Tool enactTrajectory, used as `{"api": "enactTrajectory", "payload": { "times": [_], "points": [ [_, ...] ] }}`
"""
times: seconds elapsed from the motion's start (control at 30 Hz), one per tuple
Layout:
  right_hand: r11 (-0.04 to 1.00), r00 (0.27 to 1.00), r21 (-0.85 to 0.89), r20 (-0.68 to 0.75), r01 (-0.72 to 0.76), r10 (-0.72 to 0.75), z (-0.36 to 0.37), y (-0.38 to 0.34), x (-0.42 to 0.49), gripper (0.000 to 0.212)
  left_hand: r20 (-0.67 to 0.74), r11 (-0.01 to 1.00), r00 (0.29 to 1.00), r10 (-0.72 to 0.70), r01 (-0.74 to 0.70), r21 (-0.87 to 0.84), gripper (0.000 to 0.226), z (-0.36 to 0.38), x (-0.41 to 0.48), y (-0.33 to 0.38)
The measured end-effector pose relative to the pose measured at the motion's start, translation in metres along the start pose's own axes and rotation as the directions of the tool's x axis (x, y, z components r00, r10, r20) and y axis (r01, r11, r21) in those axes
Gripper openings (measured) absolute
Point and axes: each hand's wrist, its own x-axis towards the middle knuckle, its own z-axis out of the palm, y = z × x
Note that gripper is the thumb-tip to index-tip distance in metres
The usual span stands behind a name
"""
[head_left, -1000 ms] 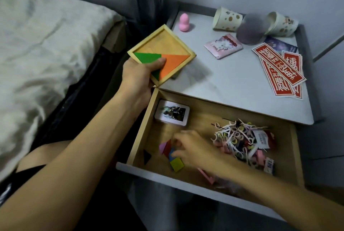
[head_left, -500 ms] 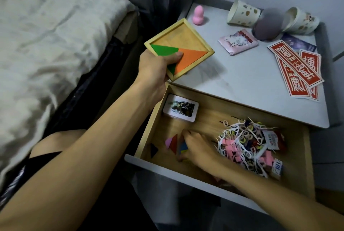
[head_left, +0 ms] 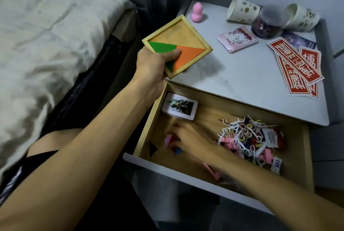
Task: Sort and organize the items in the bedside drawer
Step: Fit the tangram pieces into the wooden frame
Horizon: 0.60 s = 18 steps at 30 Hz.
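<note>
**Inspector:** State the hands.

**Operator:** From my remote seat: the left hand (head_left: 154,63) is clamped on the near corner of the puzzle tray (head_left: 186,33), with its thumb pressed onto the green triangle (head_left: 163,47). It holds the tray above the left edge of the worktop (head_left: 242,81), roughly level as far as I can judge. I take that as a way to keep the seated pieces from sliding, with the bare half open for more. The right hand (head_left: 191,137) is down inside the drawer (head_left: 167,167), over the loose pieces (head_left: 168,140) at its front left. It is blurred, so I cannot tell whether its fingers have closed on a piece.

**Inspector:** Why are the hands well apart?

**Operator:** My judgement is that one holds the container while the other fetches.

**Inspector:** Counts?

**Operator:**
- **Tray:** two pieces seated, the green triangle and the orange triangle (head_left: 188,57), touching.
- **Loose in the drawer:** one dark triangle (head_left: 153,149) lying apart near the left wall. Pink, red and blue shapes lie partly under the hand. That makes at least four, with no firm total.
- **Elsewhere in the drawer:** one photo card (head_left: 179,106) at the back left, and one tangle of hair ties and picks (head_left: 240,137) on the right that I cannot count.
- **Worktop:** two paper cups (head_left: 242,11) on their sides, one jar (head_left: 267,24) between them, and one pink sponge (head_left: 197,13).
</note>
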Motion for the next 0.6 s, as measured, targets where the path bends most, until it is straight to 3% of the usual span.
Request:
{"api": "enactTrajectory", "payload": {
  "times": [0.17, 0.27, 0.33, 0.43, 0.5, 0.6],
  "points": [
    [0.991, 0.990, 0.044, 0.051, 0.127, -0.129, 0.005, -0.007, 0.011, 0.018, 0.012, 1.000, 1.000, -0.001, 0.001, -0.013, 0.035, -0.001, 0.001, 0.000],
    [0.998, 0.997, 0.045, 0.058, 0.051, -0.054, 0.008, -0.004, 0.016, 0.012, 0.001, 1.000, 1.000, 0.007, -0.007, 0.009, 0.039, -0.002, 0.004, -0.001],
    [0.989, 1.000, 0.143, -0.010, 0.022, -0.021, 0.008, 0.001, 0.016, 0.018, 0.002, 1.000, 1.000, 0.004, -0.004, 0.008, 0.042, -0.002, 0.004, -0.001],
    [0.958, 0.996, 0.275, -0.015, -0.084, 0.091, 0.001, 0.010, 0.017, 0.004, 0.004, 1.000, 1.000, 0.002, -0.002, -0.004, 0.044, -0.002, 0.004, 0.001],
    [0.931, 0.991, 0.341, 0.017, -0.132, 0.135, -0.011, 0.017, 0.014, 0.009, 0.001, 1.000, 1.000, 0.001, -0.001, -0.005, 0.044, -0.001, 0.004, 0.001],
    [0.979, 0.990, 0.182, 0.125, -0.089, 0.066, -0.019, 0.033, 0.001, 0.018, -0.003, 1.000, 1.000, -0.003, 0.003, 0.004, 0.042, 0.001, 0.002, 0.001]
  ]
}}
